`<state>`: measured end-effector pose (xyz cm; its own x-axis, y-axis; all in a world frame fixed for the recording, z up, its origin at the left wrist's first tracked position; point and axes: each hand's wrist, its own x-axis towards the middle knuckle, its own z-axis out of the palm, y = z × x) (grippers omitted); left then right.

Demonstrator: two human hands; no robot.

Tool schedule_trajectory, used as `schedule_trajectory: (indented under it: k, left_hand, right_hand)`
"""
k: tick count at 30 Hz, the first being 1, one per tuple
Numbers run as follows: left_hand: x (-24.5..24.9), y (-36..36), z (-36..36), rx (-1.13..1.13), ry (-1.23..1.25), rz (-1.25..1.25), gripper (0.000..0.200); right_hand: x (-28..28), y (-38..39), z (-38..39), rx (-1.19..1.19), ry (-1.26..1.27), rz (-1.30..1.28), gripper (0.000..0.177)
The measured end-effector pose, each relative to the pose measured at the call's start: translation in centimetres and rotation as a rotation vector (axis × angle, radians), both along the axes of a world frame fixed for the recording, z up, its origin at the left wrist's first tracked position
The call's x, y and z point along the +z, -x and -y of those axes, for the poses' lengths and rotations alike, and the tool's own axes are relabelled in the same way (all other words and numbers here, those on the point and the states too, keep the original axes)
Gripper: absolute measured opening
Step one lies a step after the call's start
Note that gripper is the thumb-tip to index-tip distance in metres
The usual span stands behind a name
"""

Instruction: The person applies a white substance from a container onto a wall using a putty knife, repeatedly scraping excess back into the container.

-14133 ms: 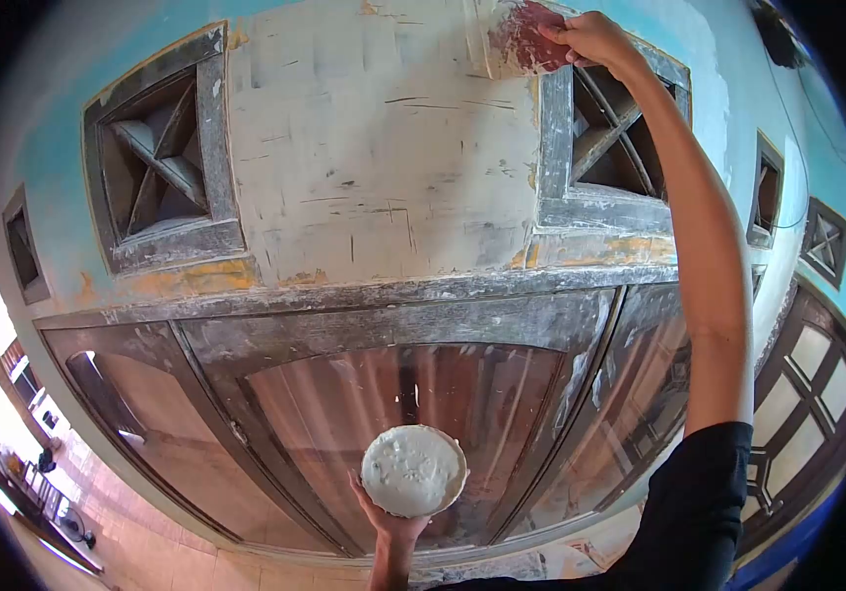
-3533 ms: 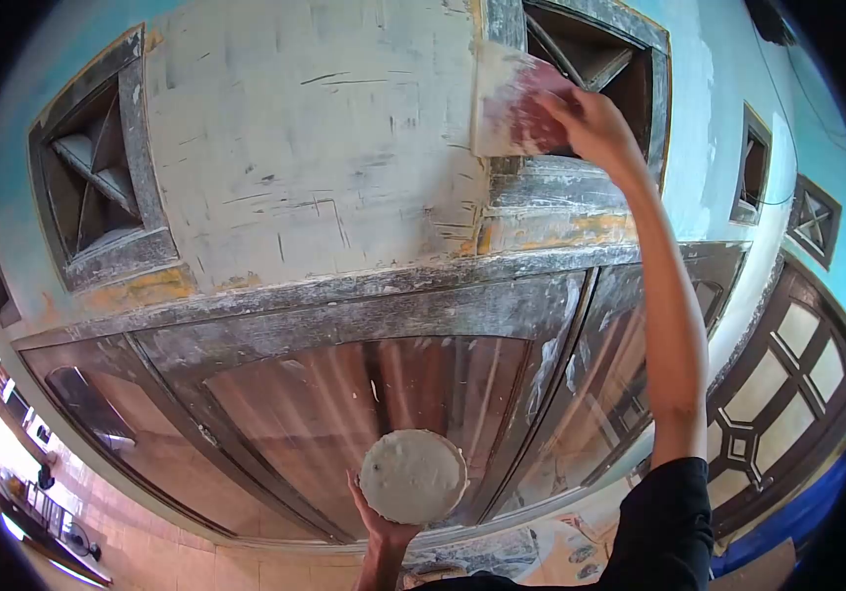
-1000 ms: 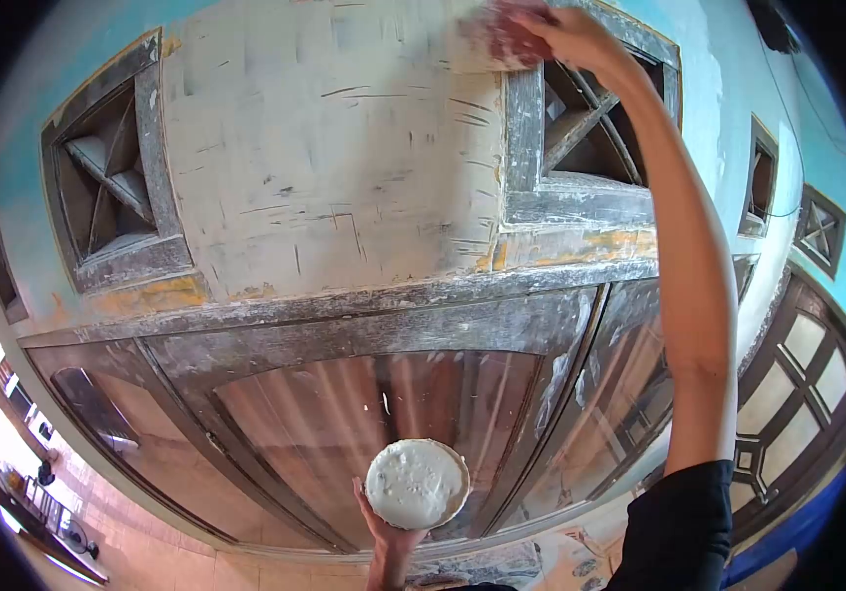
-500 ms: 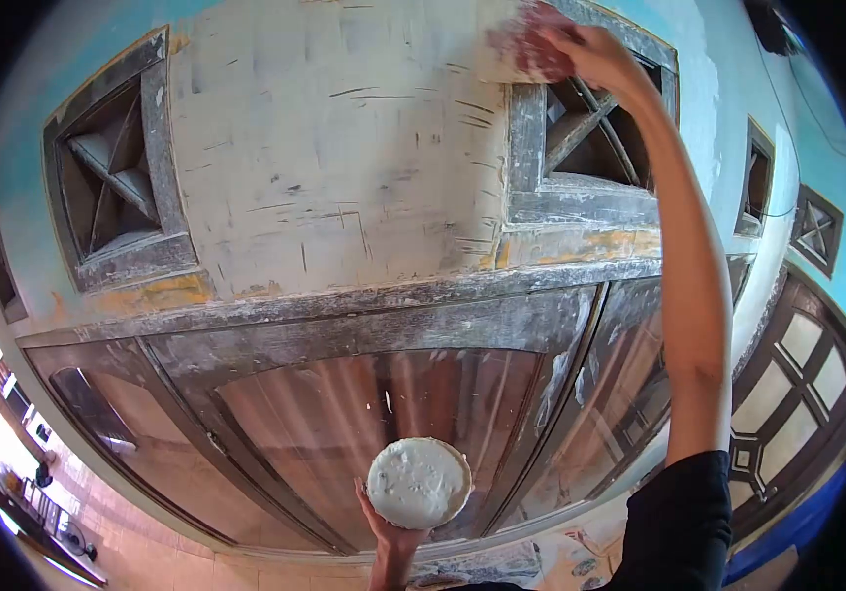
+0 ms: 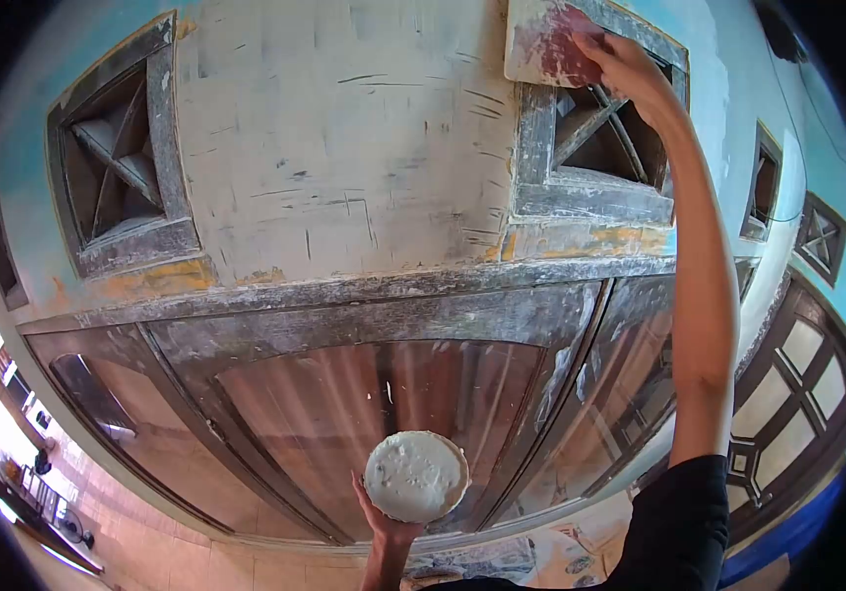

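My right hand reaches up and grips a flat, reddish putty spreader smeared with white. The spreader lies over the wall edge and the upper left corner of a dark vent frame. Low in the view, my left hand is wrapped under and beside a round container of white putty, whose surface is lumpy. Between the vents, the off-white wall bears dark streaks and short grooves.
Another crossed vent is at left. A worn wooden lintel runs above glass-paned doors. Farther right stands a panelled door. Spotted sheeting lies on the floor below.
The spreader, blurred by motion before, is now sharper and slightly farther right along with my right hand. My left hand still holds the putty container, and the view has shifted a little.
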<state>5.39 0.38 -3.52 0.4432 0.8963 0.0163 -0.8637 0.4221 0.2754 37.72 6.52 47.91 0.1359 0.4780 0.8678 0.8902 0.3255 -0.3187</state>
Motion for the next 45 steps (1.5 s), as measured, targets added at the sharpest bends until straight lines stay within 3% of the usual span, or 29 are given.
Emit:
schedule_trajectory:
  k: [3,7,13,17,18,21,22,24,28,31,33,35,37,42,44,45]
  left_hand:
    - [-0.5,-0.2,-0.3,-0.005,0.003,0.027,0.077]
    - [2.5,-0.7,1.0,0.002,-0.007,-0.021,0.076]
    - [1.8,-0.4,0.7,0.005,-0.002,-0.027,0.075]
    - [1.5,-0.8,0.0,-0.02,-0.016,0.003,0.076]
    - [1.5,-1.0,0.1,-0.043,-0.024,0.031,0.078]
    - [1.6,-0.9,0.2,-0.001,-0.027,-0.003,0.078]
    - [1.7,-0.7,0.2,0.001,-0.026,-0.005,0.078]
    - [1.9,-0.4,0.6,0.056,-0.003,-0.082,0.079]
    - [1.8,-0.7,0.0,0.025,-0.025,0.016,0.075]
    - [1.9,-1.0,0.4,0.031,-0.01,0.003,0.075]
    - [2.0,-1.3,0.6,0.017,-0.033,0.021,0.075]
    - [1.4,-1.2,0.7,0.041,-0.009,0.011,0.075]
    - [1.4,-0.9,0.9,0.067,0.012,0.009,0.075]
    - [1.7,-0.9,1.0,-0.02,0.006,0.015,0.077]
    - [1.6,-1.0,1.2,-0.023,0.023,-0.005,0.076]
    - [1.7,-1.2,1.1,-0.023,0.038,-0.017,0.076]
  right_hand:
    - [0.8,3.2,-0.1,0.2,0.04,0.105,0.042]
    - [1.1,5.3,-3.1,-0.038,-0.046,0.243,0.038]
    - [-1.4,0.1,0.6,0.1,0.024,-0.005,0.041]
    - [1.6,2.1,-1.5,0.144,-0.121,0.098,0.041]
    - [3.8,2.8,-2.6,-0.046,-0.056,0.178,0.029]
    - [2.8,4.7,-0.2,-0.151,0.008,0.095,0.03]
    - [2.3,0.3,-2.2,-0.002,-0.038,0.11,0.043]
    - [1.8,-3.2,-0.8,0.034,0.018,0.046,0.043]
    - [2.2,-1.4,0.4,0.196,0.021,-0.053,0.043]
    - [3.6,3.8,0.2,0.115,0.053,-0.108,0.031]
    - [3.9,4.5,-0.8,0.078,0.001,-0.115,0.034]
    - [4.0,2.3,-0.6,0.069,0.155,-0.091,0.039]
    - [2.1,-3.5,-0.5,0.125,0.042,-0.044,0.04]
    - [-3.9,-3.1,2.4,0.064,0.013,-0.21,0.038]
    - [-5.7,-0.5,2.0,0.093,-0.043,-0.134,0.04]
    - [-6.4,0.4,1.2,0.071,-0.152,0.044,0.043]
